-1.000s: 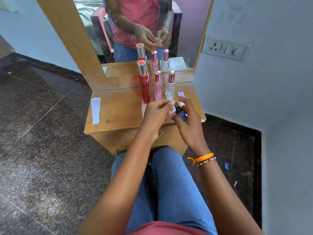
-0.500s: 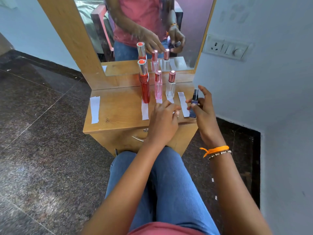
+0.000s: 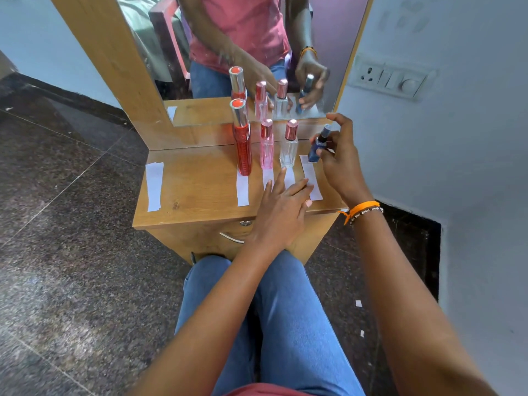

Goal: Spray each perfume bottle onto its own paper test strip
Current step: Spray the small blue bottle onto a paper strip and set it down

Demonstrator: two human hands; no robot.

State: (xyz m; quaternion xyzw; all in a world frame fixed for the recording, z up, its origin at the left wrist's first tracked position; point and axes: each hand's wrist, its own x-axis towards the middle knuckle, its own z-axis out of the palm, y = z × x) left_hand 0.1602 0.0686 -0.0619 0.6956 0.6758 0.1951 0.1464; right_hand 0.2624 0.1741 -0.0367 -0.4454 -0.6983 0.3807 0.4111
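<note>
My right hand (image 3: pixel 340 164) grips a small dark blue perfume bottle (image 3: pixel 317 146), tilted, just above the far end of the rightmost paper strip (image 3: pixel 312 178). A tall red bottle (image 3: pixel 242 141), a pink bottle (image 3: pixel 267 145) and a clear bottle (image 3: pixel 289 145) stand in a row, each behind its own white strip (image 3: pixel 243 188). My left hand (image 3: pixel 283 208) lies flat with fingers spread over the near ends of the middle strips. Another strip (image 3: pixel 154 185) lies alone at the left of the wooden table (image 3: pixel 200 195).
A mirror (image 3: pixel 257 52) behind the table reflects the bottles and the person's hands. A wall (image 3: pixel 443 167) with a switch plate (image 3: pixel 391 80) stands close on the right. A drawer handle (image 3: pixel 230 238) shows under the table's front edge. My knees in jeans sit below.
My right hand has carried the blue bottle from the table's front edge back and right, to the far end of the rightmost strip. My left hand let go and flattened on the strips.
</note>
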